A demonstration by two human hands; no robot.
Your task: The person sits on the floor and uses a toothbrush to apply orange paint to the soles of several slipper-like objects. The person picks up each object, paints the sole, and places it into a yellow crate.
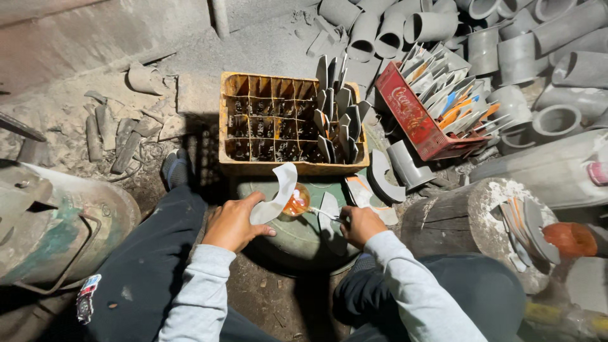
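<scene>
I see my left hand (233, 225) closed around the lower end of a curved sheet-metal strip (278, 193), thumb on top and fingers wrapped under it, so the pale crescent rises from the fist and bends toward the crate ahead. The strip is thin, flat and matte grey-white, with a smooth arc on both edges and a squared top end. My right hand (358, 225) is clenched on a thin metal tool (326, 215), whose tip points left toward a small glowing orange spot (296, 201) just beside the strip; I cannot tell what the glow is. Both hands work over a round, dull green metal lid (297, 240) with a dusty, scuffed surface, set between my knees. Just beyond it stands a yellow plastic crate (235, 120) divided into square cells, some holding upright curved grey pieces like the one I hold. To its right a red plastic crate (408, 117) is tilted and packed with flat cut pieces, a few orange and blue. A rough grey stone block (468, 218) sits at my right, flat discs lying on top. Grey pipe sections (519, 57) are heaped behind, and the ground is ashy and littered.
</scene>
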